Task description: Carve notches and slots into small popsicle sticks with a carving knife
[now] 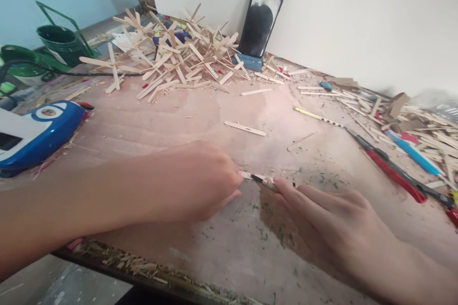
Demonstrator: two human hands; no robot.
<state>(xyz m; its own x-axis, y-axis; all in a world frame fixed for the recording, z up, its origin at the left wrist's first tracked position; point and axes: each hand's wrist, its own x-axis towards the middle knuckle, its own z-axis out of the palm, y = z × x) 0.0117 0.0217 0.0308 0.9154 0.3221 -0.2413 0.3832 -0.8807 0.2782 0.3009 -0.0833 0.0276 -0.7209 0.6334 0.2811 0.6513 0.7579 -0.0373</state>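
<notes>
A left hand point(205, 183), fingers closed on a wooden craft stick point(245, 175), meets the middle of a bench point(143, 119). Just right, slightly apart, the right hand point(338, 214) grips a slim dark-tipped tool point(268, 183) at the stick; whether they touch is unclear. Beyond lie a loose craft stick point(245, 128) and, far left, a heap of sticks point(186, 59).

Passage allowed across table point(143, 116) between left hand point(211, 178) and stick pile point(195, 59), far middle barred by phone point(265, 16), left side blocked by blue-white device point(53, 131), right side obstructed by pencil point(318, 117) and red-handled tool point(397, 177)
</notes>
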